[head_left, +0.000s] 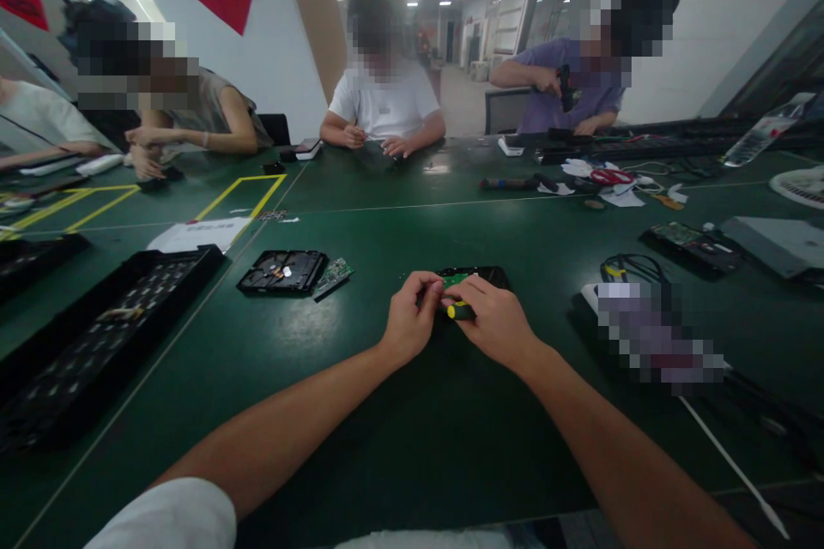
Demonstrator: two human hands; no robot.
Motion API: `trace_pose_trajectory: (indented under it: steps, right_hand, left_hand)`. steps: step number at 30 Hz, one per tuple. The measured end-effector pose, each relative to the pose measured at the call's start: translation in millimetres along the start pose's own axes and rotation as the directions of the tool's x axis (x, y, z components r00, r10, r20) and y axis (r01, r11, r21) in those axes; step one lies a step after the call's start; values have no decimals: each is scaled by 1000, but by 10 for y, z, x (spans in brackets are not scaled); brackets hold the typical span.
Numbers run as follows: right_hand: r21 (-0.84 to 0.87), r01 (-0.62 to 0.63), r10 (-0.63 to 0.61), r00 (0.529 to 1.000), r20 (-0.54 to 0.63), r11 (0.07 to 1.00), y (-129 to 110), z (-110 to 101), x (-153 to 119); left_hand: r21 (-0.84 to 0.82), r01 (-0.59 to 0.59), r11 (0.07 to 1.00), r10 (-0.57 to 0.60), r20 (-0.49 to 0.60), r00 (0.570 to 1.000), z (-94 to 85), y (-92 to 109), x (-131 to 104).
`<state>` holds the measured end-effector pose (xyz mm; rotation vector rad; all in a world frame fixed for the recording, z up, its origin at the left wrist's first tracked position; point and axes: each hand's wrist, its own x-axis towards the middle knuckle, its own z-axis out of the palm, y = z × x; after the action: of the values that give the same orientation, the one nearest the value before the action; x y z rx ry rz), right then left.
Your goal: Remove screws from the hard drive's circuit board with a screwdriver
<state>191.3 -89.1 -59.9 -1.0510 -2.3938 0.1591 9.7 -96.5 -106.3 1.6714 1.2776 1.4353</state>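
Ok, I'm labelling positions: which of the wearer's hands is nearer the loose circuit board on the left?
Left. The left hand is right of the loose circuit board, apart from it; the right hand, holding a yellow-and-black tool, is farther right.

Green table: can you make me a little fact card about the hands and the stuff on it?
Table: green
Left hand: fingers near a green circuit board
Right hand: holding a yellow-and-black tool
Beside the hands: black case
Farther left: long black tray
Far right: clear bottle
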Motion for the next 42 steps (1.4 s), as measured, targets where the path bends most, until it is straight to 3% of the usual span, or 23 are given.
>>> trace_pose_trajectory:
  steps: [8,17,30,42]
  right_hand:
    - [-76,16,-22,997,-74,997,-72,144,-2]
    - [-3,-2,2,996,-93,1000,19,161,-5]
    - [54,-22,29,992,-126,998,56,165,6]
    - [39,-68,71,992,-101,997,67,117,10]
  left_hand:
    - [-113,4,994,-5,-7,1000,-54,-50,63]
    - [-250,73,965,-63,48,997,-36,-46,68]
    - [5,-87,996,86,61,994,-93,13,29]
    - [132,-191,973,177,110,978,-116,36,0]
